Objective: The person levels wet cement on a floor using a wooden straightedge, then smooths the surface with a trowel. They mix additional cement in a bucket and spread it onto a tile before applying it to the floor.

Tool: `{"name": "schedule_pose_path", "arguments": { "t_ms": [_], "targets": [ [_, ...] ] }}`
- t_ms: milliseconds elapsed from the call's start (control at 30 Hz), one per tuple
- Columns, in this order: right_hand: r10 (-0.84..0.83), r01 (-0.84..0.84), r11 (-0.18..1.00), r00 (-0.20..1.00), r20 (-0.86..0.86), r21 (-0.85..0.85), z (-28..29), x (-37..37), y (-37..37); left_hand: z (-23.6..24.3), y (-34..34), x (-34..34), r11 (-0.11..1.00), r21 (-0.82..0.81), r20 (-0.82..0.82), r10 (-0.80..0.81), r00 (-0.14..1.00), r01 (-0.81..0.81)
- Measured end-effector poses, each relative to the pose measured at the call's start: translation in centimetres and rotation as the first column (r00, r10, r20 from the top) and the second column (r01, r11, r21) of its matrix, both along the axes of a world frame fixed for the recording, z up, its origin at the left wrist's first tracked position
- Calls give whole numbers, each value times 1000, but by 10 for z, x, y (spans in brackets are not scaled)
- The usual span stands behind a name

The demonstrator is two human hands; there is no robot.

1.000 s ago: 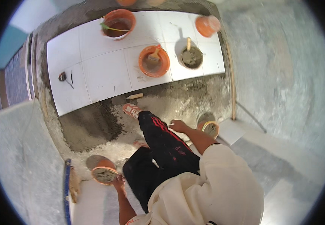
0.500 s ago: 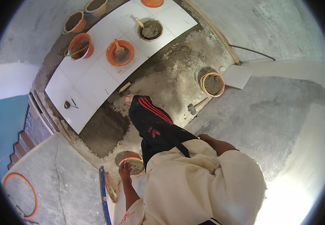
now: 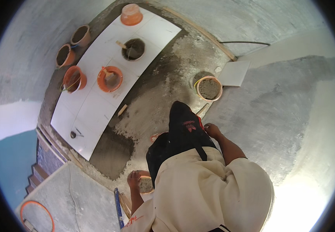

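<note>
My left hand (image 3: 134,179) is closed at the edge of an orange bucket of grey mortar (image 3: 147,185), low beside my left hip. My shirt hides part of that bucket. My right hand (image 3: 212,130) is beside my right knee, its fingers curled, and nothing shows in them. Ahead of the knee stands another mortar bucket (image 3: 209,89). A wooden handle (image 3: 202,110) sticks out between that bucket and my leg. Left of my legs, a wooden-handled tool (image 3: 122,110) lies at the edge of the white tiles (image 3: 94,102).
On the tiles stand an orange basin with a brush (image 3: 110,79), a dark mortar bucket (image 3: 133,49), an orange bucket (image 3: 74,79) and an upturned orange tub (image 3: 131,15). Two buckets (image 3: 65,56) stand by the wall. A loose tile (image 3: 235,73) lies at right. Stairs (image 3: 32,179) descend at left.
My view has shifted and my legs have moved to the right. My right hand has come forward from my hip to beside my knee. The hammer head is now hidden. My left hand stays at the bucket.
</note>
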State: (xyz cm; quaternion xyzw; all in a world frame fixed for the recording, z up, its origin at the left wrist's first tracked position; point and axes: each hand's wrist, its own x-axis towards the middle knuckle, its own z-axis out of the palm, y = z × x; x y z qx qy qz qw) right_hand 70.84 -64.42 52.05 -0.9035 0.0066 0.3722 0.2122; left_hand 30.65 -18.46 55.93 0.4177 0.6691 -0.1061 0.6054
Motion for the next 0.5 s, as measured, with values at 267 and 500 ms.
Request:
{"name": "schedule_pose_path", "arguments": {
  "t_ms": [267,500],
  "targets": [
    [-423,462,883,860,286,-81,-30,142,-78,32,-29,139,921,-227,-144,-352,925,316],
    [-510,642,738,732,452,-207,-147,331,-224,47,-42,231,860,-254,-351,-509,786,443]
  ]
}}
